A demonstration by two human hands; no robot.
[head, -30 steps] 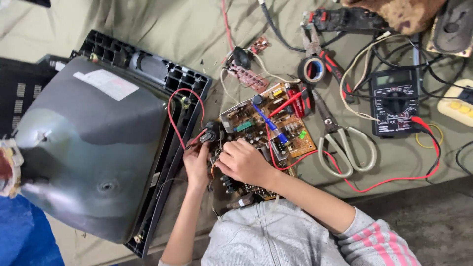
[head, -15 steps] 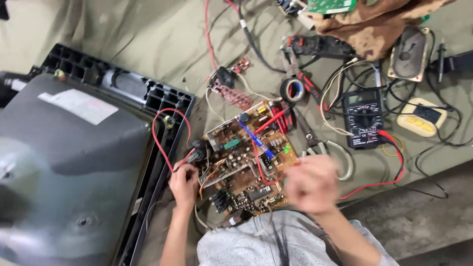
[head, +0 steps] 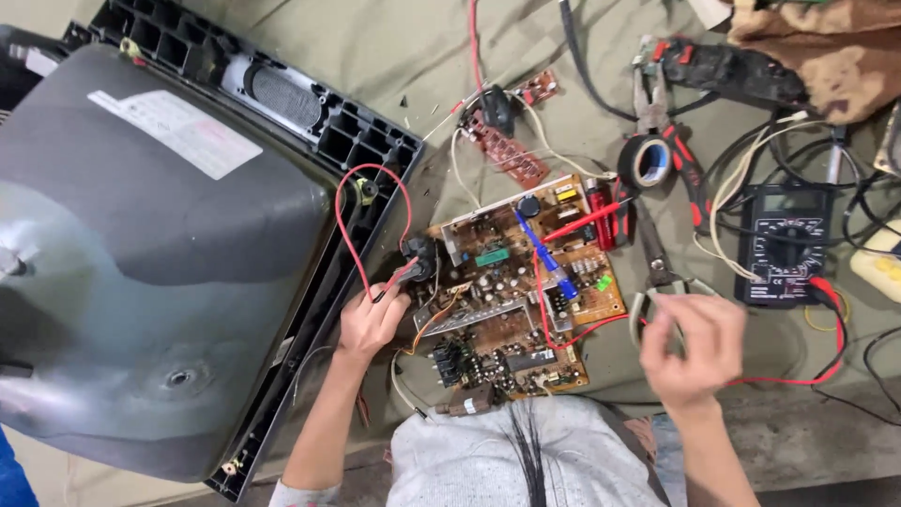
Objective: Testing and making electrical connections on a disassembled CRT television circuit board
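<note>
Red wire sits pinched in your left hand beside the board; your right hand hovers blurred near the scissors, grip unclear.

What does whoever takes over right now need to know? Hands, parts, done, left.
Left hand: pinching the red wire at the circuit board's left edge, beside the picture tube.
Right hand: blurred, at the scissors' handles; grip unclear.
Multimeter sits right of the board; its red lead lies across the board.
Done: board is out on the cloth.
Left: not clear from this view.
</note>
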